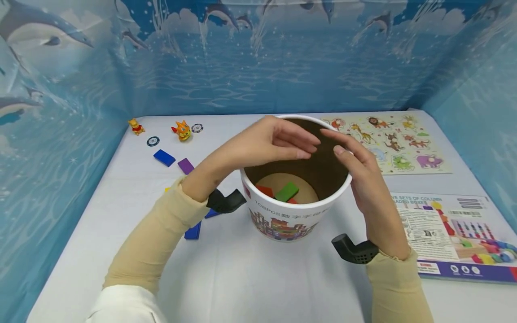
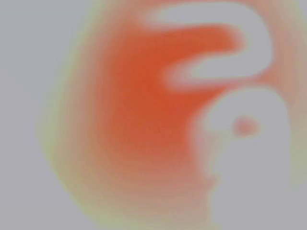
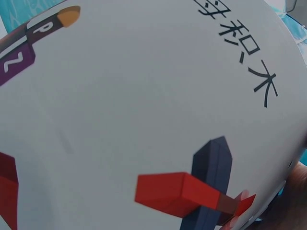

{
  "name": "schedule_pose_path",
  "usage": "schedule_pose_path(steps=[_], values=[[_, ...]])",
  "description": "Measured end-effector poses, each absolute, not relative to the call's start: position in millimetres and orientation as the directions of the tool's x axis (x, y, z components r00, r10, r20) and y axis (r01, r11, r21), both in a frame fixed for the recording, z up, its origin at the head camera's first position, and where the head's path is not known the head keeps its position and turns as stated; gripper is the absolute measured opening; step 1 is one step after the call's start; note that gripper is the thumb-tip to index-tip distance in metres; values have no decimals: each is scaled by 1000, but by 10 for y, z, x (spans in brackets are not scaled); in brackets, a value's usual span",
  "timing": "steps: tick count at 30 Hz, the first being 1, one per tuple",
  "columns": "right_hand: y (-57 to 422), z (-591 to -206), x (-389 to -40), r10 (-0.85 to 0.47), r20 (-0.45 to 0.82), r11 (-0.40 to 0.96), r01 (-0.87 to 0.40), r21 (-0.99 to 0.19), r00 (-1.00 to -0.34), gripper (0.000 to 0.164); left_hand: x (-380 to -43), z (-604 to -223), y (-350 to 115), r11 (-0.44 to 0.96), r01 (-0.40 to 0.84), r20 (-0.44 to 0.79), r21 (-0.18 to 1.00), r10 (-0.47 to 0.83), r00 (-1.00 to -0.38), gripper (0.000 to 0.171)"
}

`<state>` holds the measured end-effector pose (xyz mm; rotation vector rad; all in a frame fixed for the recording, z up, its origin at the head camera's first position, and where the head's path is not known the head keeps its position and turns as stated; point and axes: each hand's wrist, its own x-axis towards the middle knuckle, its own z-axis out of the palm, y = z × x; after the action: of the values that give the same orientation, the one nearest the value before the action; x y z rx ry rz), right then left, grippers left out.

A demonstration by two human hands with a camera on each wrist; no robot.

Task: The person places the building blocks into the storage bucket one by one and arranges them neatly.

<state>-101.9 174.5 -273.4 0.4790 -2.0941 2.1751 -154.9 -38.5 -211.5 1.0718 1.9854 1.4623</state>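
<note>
A white printed bucket stands upright on the table. Inside it lie a green block and red blocks. My left hand hangs over the bucket's left side, fingers fairly straight and holding nothing visible. At the right rim, my right hand has its fingertips and thumb over the opening, with nothing seen between them; whether it touches the rim is unclear. The left wrist view is a blurred close-up of an orange-red and pale print. The bucket's outer wall fills the right wrist view.
Blue blocks and a purple block lie to the left. Farther back are a bear figurine, an orange toy and round chips. An animal puzzle board and a printed box lie at right.
</note>
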Motion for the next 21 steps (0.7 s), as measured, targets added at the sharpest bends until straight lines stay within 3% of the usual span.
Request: schedule_pose_path(steps=[5, 10, 15, 18, 21], values=[[1753, -2729, -1009, -148, 268, -42, -264, -964, -952, 35, -1362, -1939, -938, -55, 337, 296, 940, 624, -723, 29], [1762, -2720, -1014, -144, 270, -37, -267, -963, -952, 35, -1317, -2127, -1698, -184, 316, 363, 931, 363, -858, 28], [1753, -2720, -1021, -145, 275, -46, -272, -961, -950, 34, -1388, -2807, -2452, -245, 142, 199, 959, 224, -954, 35], [1744, -2722, -1024, -146, 275, -47, -271, -962, -950, 34, -1366, -3294, -2767, -124, -1, 18, 992, 150, -989, 42], [1741, -2728, -1023, -144, 275, -51, -271, -961, -950, 34, -1322, -3698, -2941, 41, -165, -169, 985, 104, -980, 52]])
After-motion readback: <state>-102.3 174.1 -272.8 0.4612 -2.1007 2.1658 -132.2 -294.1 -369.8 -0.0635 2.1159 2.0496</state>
